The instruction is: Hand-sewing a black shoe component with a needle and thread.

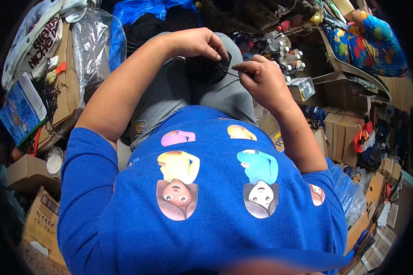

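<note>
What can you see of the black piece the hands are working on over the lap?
The black piece is a small, dark, rounded thing, soft-looking like cloth or mesh, resting on the grey-trousered lap. The left hand pinches its upper edge from above. A thin dark thread runs from it to the right hand, whose thumb and forefinger pinch the thread beside the piece. Its finer detail is too dark to tell.
</note>
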The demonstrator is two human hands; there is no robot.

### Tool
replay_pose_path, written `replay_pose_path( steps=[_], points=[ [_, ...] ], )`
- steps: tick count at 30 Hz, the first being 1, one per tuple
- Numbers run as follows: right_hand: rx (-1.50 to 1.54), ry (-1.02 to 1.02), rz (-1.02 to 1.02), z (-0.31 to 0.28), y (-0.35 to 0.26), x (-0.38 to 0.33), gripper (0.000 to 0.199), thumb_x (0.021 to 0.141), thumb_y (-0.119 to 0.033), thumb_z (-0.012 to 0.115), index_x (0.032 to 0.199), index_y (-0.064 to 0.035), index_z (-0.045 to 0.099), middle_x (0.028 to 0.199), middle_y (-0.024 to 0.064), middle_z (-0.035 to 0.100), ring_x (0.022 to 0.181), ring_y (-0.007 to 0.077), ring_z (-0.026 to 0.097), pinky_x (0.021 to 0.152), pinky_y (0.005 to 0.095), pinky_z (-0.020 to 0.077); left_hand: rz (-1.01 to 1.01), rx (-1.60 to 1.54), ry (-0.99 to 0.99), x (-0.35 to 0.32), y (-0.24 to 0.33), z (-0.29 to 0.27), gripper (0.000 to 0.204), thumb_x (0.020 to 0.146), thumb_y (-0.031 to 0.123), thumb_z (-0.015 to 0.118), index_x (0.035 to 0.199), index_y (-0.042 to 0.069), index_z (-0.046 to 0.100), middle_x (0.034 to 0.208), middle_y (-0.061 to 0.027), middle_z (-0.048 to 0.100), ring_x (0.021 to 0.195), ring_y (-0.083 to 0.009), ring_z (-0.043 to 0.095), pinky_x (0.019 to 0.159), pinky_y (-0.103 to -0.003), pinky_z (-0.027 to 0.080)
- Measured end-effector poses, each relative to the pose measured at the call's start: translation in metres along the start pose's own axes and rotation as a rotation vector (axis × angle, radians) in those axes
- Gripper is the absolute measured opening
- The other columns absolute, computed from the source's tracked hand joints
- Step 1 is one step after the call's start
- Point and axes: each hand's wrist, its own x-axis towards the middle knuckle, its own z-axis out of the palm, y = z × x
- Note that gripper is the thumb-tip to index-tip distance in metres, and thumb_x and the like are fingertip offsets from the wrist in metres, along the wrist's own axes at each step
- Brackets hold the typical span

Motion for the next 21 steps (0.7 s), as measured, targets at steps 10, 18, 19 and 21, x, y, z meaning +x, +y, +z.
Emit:
replay_pose_path(
  steps=[10,18,19,21],
  points=[
    [0.104,-0.002,-0.013,0.003,0.011,0.004,0.016,0.074,-0.014,0.061,0.086,-0.0094,0.07,0.078,0.0111,0.062,0.074,0.0289,0.062,0.069,0.0377,0.0495,-0.019,-0.012,-0.009,0.005,0.0,0.001,0.025,0.079,0.009,0.063,0.103,0.0,0.066,0.095,-0.007,0.068,0.089,-0.0134,0.061,0.088,-0.028,0.044],
    [0.195,-0.157,-0.05,0.008,0.04,0.019,0.021,0.074,-0.006,0.063,0.093,-0.011,0.07,0.085,0.0112,0.061,0.078,0.025,0.061,0.072,0.0311,0.0478,0.02,0.053,-0.02,0.009,-0.002,0.007,0.024,0.079,0.007,0.065,0.102,0.0,0.066,0.095,-0.0086,0.067,0.091,-0.0152,0.061,0.086,-0.028,0.045],
    [0.305,-0.216,0.003,0.007,0.046,0.02,0.021,0.076,-0.006,0.063,0.094,-0.0116,0.07,0.088,0.0093,0.059,0.079,0.0216,0.06,0.073,0.029,0.0467,0.019,0.053,-0.015,0.009,-0.003,0.007,0.024,0.079,0.007,0.065,0.102,0.0,0.066,0.095,-0.0086,0.067,0.091,-0.0152,0.061,0.086,-0.028,0.045],
    [0.497,-0.34,0.1,0.007,0.057,0.021,0.021,0.081,-0.007,0.062,0.1,-0.0126,0.07,0.093,0.0028,0.055,0.086,0.0137,0.055,0.077,0.0255,0.0439,0.061,0.178,-0.016,0.007,-0.002,0.008,0.025,0.078,0.008,0.066,0.102,0.002,0.066,0.095,-0.0088,0.066,0.092,-0.0167,0.06,0.086,-0.029,0.045]
  ],
)
